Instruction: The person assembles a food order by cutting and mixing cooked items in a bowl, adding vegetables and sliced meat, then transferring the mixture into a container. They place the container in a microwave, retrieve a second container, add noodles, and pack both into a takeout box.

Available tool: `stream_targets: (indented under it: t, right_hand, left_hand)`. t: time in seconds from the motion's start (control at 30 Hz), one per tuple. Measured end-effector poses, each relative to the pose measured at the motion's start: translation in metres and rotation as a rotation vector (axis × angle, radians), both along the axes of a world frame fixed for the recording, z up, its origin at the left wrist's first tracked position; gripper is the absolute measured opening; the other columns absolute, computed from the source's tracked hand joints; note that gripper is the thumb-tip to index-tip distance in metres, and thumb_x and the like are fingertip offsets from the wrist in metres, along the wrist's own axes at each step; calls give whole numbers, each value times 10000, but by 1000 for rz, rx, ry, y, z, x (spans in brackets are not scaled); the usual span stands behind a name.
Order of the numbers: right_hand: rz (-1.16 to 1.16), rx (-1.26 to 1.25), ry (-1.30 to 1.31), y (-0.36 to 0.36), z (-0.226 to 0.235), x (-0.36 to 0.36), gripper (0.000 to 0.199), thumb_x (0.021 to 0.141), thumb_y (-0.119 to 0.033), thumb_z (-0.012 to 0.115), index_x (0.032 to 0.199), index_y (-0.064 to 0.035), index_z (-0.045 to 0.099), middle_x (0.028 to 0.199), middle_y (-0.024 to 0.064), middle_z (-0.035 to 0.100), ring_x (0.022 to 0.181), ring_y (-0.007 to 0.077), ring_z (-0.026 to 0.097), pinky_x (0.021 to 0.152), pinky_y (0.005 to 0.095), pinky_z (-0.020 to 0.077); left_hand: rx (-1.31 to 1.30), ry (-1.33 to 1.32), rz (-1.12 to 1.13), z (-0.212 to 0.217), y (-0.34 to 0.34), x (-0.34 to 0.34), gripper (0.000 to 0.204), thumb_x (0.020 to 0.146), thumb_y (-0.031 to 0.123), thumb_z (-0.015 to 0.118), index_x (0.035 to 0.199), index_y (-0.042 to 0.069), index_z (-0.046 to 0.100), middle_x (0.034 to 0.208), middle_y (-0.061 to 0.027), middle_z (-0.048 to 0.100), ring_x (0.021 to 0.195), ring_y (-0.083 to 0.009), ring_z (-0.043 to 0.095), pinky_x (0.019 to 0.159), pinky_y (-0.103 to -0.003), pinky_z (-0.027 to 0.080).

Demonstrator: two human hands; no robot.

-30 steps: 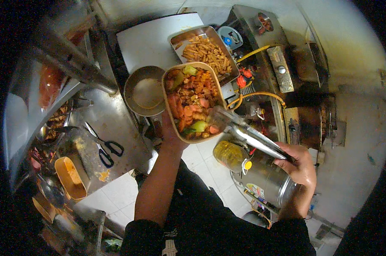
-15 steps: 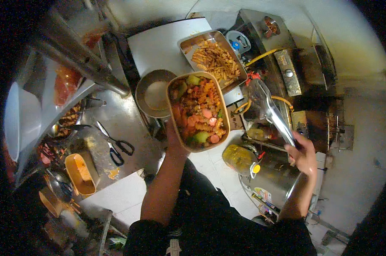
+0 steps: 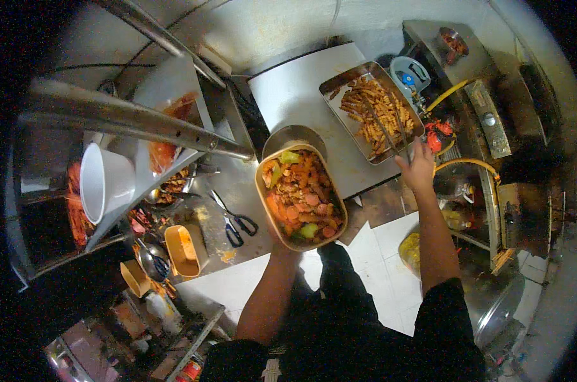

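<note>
My left hand [image 3: 283, 243], mostly hidden beneath it, holds a brown paper food container [image 3: 261, 196] filled with sauced food: sausage slices, green vegetable pieces and orange-red chunks. My right hand [image 3: 419, 169] reaches to the near right edge of a metal tray [image 3: 340, 130]. It grips metal tongs [image 3: 381, 121], whose two spread arms lie over crinkle-cut fries [image 3: 365, 105] in the tray. The finger ends against the tongs are hard to make out.
Behind the container, a round metal pan [image 3: 288, 135] is partly covered. Black-handled scissors [image 3: 234, 223] and another paper container [image 3: 186, 251] lie on the left steel counter. A metal pole [image 3: 167, 124] crosses the left side; yellow hoses [image 3: 447, 95] run right of the tray.
My right hand has swung the tongs from the right side forward and down onto the fries. The view has shifted, while my left hand still holds the food container.
</note>
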State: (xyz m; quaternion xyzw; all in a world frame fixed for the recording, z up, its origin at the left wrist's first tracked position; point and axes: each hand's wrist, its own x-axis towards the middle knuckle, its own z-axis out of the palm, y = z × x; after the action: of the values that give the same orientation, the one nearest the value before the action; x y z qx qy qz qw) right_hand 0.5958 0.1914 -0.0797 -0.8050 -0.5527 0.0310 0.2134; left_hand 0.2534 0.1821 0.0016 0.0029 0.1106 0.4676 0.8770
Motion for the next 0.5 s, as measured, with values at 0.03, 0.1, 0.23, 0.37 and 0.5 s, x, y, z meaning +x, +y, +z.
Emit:
stream_targets:
  t: [0.03,0.1,0.23,0.37,0.5]
  right_hand:
    - [73,99,-41,-10,16,-7,607,840,-411,735,1262,-15,551,1235,219,606,1028,408,616,846,459,512]
    - [111,31,558,-36,44,-33,601,840,-383,739,1286,-28,549,1237,171,605,1011,304,619,826,396,520]
    - [152,-391,1607,-81,64,-122,619,836,-299,747,1348,-39,515,1218,74,615,993,160,606,813,291,512]
    - [105,-234,1910,-70,77,-161,684,836,-312,745,1379,-2,468,1242,94,611,994,175,617,823,291,518]
    - [151,-117,2104,-35,92,-161,651,835,-296,730,1358,7,485,1226,90,624,1019,183,625,813,304,521]
  left_hand:
    - [1,-9,-7,-1,0,-2,713,976,592,395,1467,76,373,1399,-195,503,1229,-378,536,987,-525,501]
    - [3,-16,-25,-8,0,-4,708,980,590,387,1464,73,377,1395,-193,507,1227,-374,539,985,-519,503]
    - [-20,-61,-69,-31,1,9,699,988,585,373,1456,67,385,1386,-190,515,1223,-366,546,982,-507,507]
    - [-17,-103,-70,-45,11,28,690,995,581,358,1449,62,393,1377,-188,522,1218,-357,553,978,-495,511]
    - [73,-44,38,-41,46,33,694,1003,588,332,1448,58,393,1373,-183,529,1221,-350,552,988,-494,501]
